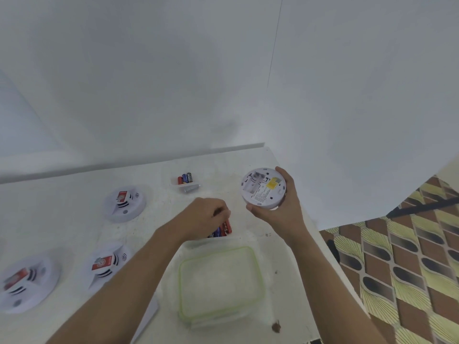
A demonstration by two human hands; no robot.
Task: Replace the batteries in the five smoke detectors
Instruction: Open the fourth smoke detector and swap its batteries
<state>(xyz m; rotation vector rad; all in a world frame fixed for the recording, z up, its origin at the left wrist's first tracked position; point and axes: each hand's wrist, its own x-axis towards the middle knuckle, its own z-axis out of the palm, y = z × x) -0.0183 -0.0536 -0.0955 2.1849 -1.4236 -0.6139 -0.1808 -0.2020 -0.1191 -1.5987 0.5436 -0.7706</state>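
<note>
My right hand grips a white round smoke detector above the table, its back facing me with the battery bay open and empty. My left hand reaches into a clear container of red and blue batteries, fingers curled around some of them. Three more smoke detectors lie face up on the table: one at the back left, one nearer, one at the far left. A small clear tray at the back holds a few batteries.
A clear lid with a green rim lies in front of the battery container. The white table ends at the right, above a patterned brown and yellow floor. White walls stand behind.
</note>
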